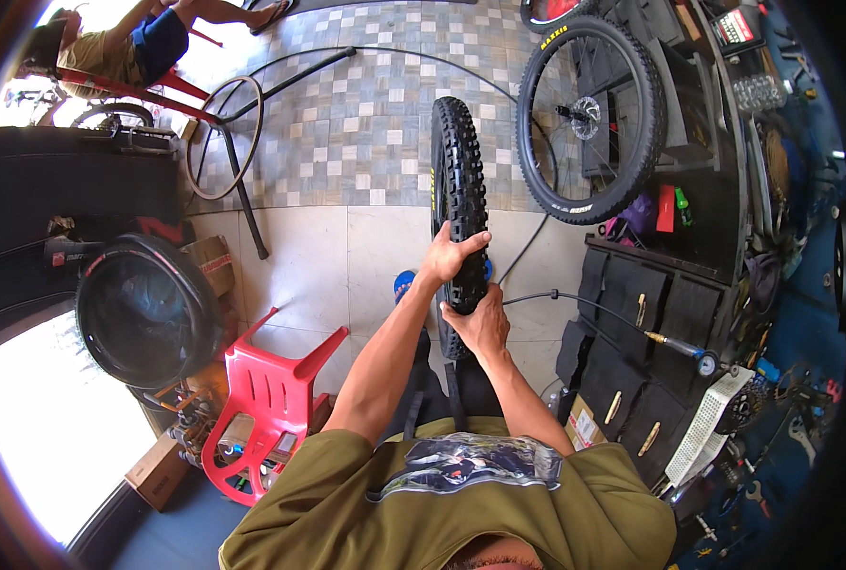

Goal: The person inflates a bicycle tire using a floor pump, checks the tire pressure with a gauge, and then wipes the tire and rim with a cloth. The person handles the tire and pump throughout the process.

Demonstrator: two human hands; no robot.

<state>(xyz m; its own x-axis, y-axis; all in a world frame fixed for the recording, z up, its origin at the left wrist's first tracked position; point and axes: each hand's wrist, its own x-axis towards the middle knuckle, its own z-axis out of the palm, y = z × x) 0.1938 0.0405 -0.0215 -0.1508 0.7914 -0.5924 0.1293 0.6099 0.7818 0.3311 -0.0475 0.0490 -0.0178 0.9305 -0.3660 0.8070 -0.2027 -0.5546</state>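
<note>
A knobby black bicycle tire [461, 161] with yellow lettering on its sidewall stands upright in front of me, seen nearly edge-on. My left hand [449, 256] grips it from the left, thumb laid across the tread. Nearer to my body, my right hand [482, 325] is wrapped round the tread from the right side. Whether a rim sits inside the tire cannot be made out from this angle. My blue footwear [404, 283] shows on either side of the tire.
A bicycle wheel [585, 119] with a disc rotor leans at the right. An air hose with a pressure gauge [707, 363] lies across black drawers [623, 380]. At the left are a red plastic chair [271, 380], another tire [147, 309] and a stand [242, 180]. Someone sits far left.
</note>
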